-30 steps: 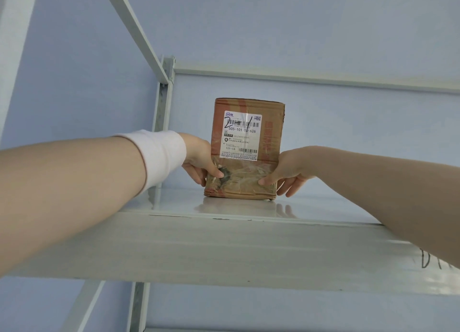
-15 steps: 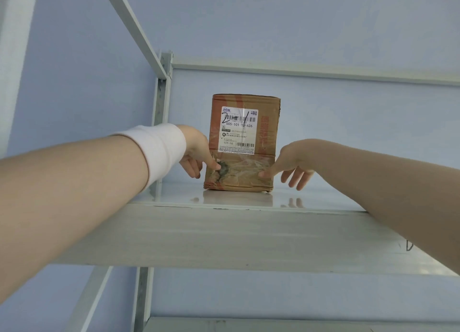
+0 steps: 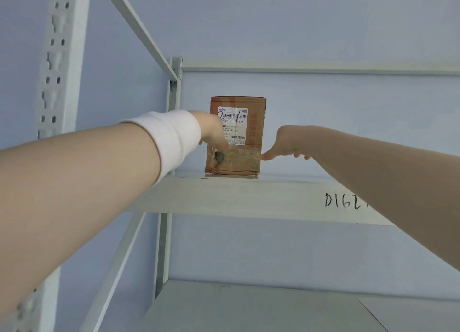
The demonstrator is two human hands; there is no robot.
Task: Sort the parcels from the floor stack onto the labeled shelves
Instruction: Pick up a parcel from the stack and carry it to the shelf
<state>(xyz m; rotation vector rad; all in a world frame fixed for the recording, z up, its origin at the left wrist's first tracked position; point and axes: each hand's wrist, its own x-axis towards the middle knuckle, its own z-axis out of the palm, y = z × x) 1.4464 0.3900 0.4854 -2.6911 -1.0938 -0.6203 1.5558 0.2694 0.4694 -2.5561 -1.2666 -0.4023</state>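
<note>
Evidently, the parcel (image 3: 245,142) stood upright on the shelf (image 3: 249,197), long axis vertical, between both hands: left hand (image 3: 214,132) overlapped its left front edge, grip not discernible; right hand (image 3: 283,145), fingers extended, merely touched its lower right edge.

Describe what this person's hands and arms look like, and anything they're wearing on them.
The left hand and right hand are bare, with no gloves, rings or watch visible, and no sleeves are in view. A broad white wristband with a thin dark edge on its elbow side wraps the left wrist. The right wrist has nothing on it.
</note>
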